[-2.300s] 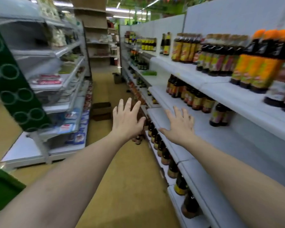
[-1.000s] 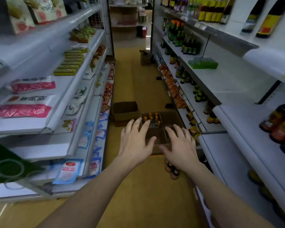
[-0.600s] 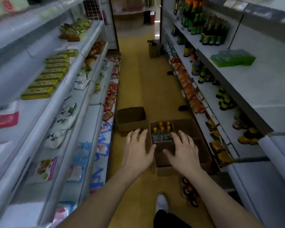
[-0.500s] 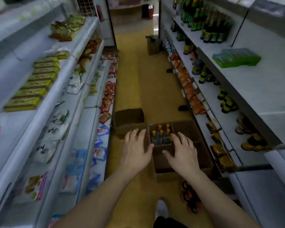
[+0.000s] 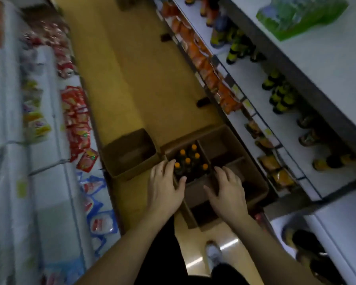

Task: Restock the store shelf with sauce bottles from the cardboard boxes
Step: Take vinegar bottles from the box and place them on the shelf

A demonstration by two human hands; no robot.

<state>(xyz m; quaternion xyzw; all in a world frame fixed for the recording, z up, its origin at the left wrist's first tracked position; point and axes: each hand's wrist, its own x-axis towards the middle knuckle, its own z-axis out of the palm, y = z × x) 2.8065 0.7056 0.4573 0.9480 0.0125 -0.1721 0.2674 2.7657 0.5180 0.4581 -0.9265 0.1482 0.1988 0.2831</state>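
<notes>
— So, what have the hands got, from where you sit?

— Nothing, on my feed. I see the left hand (image 5: pixel 165 188) just below centre, loose, with its fingers straight and spread. The right hand (image 5: pixel 227 190) is just beside it to the right, equally slack and gripping nothing. Both hang over the cardboard box (image 5: pixel 255 177) on the floor.

— Are they touching it?

— I can't tell, the picture is smeared. The left fingertips (image 5: pixel 169 167) overlap the near edge of the sauce bottles (image 5: pixel 187 160), perhaps brushing a cap, perhaps above it.

— Where exactly are those bottles?

— Dead centre of the frame. They stand upright with dark bodies and orange caps, six caps by my count. They are packed together in one compartment at the box's upper-left corner, between the dividers.

— And further out?

— A second, smaller box (image 5: pixel 132 155) sits just beside the first, to its left. The yellow floor (image 5: pixel 132 79) runs from there to the top of the frame. The white store shelf (image 5: pixel 337 64) slants down the right side and carries dark bottles (image 5: pixel 280 95). Orange packets (image 5: pixel 201 58) line its lower tier, and a green pack (image 5: pixel 302 15) sits in the upper right. Another shelf (image 5: pixel 49 182) fills the left side with red packets (image 5: pixel 76 116), all blurred. At bottom centre I see a white shoe (image 5: pixel 213 254).
</notes>
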